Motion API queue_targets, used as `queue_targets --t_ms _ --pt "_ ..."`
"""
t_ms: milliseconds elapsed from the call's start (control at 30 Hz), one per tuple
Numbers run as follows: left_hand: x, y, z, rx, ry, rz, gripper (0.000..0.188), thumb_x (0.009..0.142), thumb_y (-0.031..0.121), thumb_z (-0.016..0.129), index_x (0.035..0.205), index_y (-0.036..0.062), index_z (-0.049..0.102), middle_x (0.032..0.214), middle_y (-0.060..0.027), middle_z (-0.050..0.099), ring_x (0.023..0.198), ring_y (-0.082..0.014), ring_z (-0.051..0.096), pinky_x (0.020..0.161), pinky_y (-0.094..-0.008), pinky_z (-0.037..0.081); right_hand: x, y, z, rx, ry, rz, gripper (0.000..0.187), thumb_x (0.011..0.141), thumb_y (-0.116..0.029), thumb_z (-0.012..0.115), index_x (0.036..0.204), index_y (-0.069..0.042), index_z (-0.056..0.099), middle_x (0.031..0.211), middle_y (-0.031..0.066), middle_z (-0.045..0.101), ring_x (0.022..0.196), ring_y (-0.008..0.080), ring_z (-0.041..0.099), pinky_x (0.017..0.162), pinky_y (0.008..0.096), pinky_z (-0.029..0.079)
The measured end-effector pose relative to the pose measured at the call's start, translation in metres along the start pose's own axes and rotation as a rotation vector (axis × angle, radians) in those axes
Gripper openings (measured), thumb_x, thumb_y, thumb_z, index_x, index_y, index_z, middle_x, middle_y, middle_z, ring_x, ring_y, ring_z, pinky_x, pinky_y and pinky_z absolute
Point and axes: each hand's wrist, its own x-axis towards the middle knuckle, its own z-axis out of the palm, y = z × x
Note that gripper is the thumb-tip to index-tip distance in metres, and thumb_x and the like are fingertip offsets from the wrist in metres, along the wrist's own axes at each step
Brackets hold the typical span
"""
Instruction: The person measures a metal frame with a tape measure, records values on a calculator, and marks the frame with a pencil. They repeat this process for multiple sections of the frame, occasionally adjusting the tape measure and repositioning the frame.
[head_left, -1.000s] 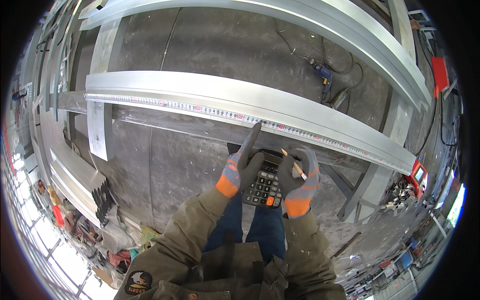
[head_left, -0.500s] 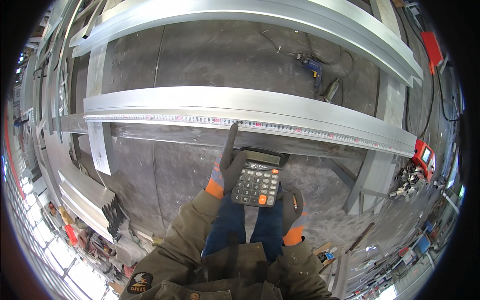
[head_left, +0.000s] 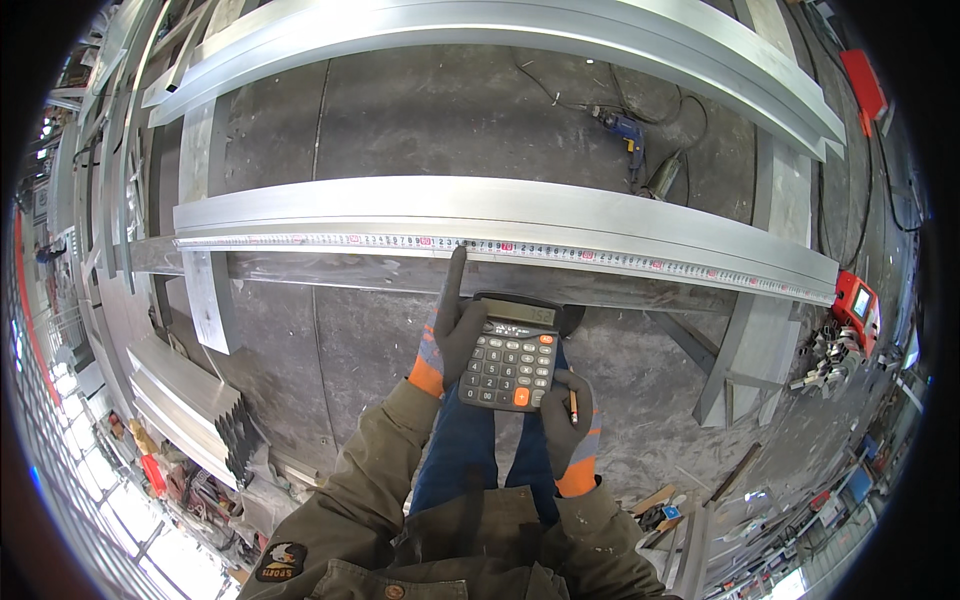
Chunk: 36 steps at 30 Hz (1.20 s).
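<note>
blue drill [head_left: 625, 130], red case [head_left: 860, 303], paper sheet [head_left: 208, 300]

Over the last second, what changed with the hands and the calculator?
The right hand came off the calculator keys and dropped to its lower right corner, pencil still in its grip. The left hand kept holding the calculator, forefinger raised toward the tape measure. The tape and the aluminium beam stayed put.
</note>
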Motion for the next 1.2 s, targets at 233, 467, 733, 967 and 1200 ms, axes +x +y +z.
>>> queue_targets --t_ms 233,467,733,967,1200 --pt "-0.001 0.008 -0.003 0.01 -0.034 -0.074 0.081 0.1 0.008 0.05 0.172 0.0076 0.013 0.081 -0.0035 0.061 0.072 -0.0073 0.051 0.067 -0.0282 0.046 0.0 0.003 -0.007 -0.025 0.007 -0.04 0.025 0.103 -0.005 0.059 0.127 0.001 0.062 0.107 0.0104 0.066 0.091 0.0145 0.062 0.08 0.031 0.052" --pt "-0.001 0.005 -0.002 -0.013 -0.019 -0.065 0.081 0.1 0.007 0.05 0.173 0.0125 0.013 0.073 0.001 0.051 0.067 -0.0061 0.045 0.062 -0.0284 0.041 0.002 0.018 -0.015 -0.026 -0.016 -0.042 0.025 0.106 -0.008 0.053 0.126 0.004 0.061 0.108 0.0152 0.071 0.097 0.0216 0.071 0.088 0.0364 0.059" --pt "0.0 0.0 -0.001 -0.041 -0.016 -0.046 0.081 0.101 0.006 0.05 0.173 0.014 0.014 0.07 0.0036 0.047 0.065 -0.005 0.042 0.061 -0.0278 0.04 0.002 0.016 -0.013 0.268 0.043 0.124 0.027 0.11 -0.014 0.047 0.109 0.006 0.066 0.12 0.0147 0.065 0.094 0.0227 0.072 0.088 0.0361 0.059" --pt "0.0 0.004 -0.003 -0.073 -0.04 -0.094 0.08 0.101 0.005 0.05 0.173 0.0131 0.015 0.08 -0.0018 0.059 0.072 -0.0059 0.05 0.067 -0.0278 0.044 0.005 0.024 -0.017 -0.115 0.062 -0.152 0.027 0.11 -0.014 0.046 0.121 0.007 0.059 0.109 0.0178 0.07 0.096 0.0222 0.072 0.091 0.0352 0.059" --pt "-0.002 0.001 -0.002 -0.052 -0.04 -0.068 0.079 0.102 0.002 0.05 0.173 0.0149 0.016 0.091 -0.0077 0.069 0.08 -0.0072 0.056 0.075 -0.029 0.05 0.011 0.026 -0.025 0.021 0.143 -0.066 0.033 0.111 -0.018 0.045 0.13 0.008 0.052 0.1 0.0183 0.075 0.097 0.0225 0.072 0.094 0.0364 0.058"
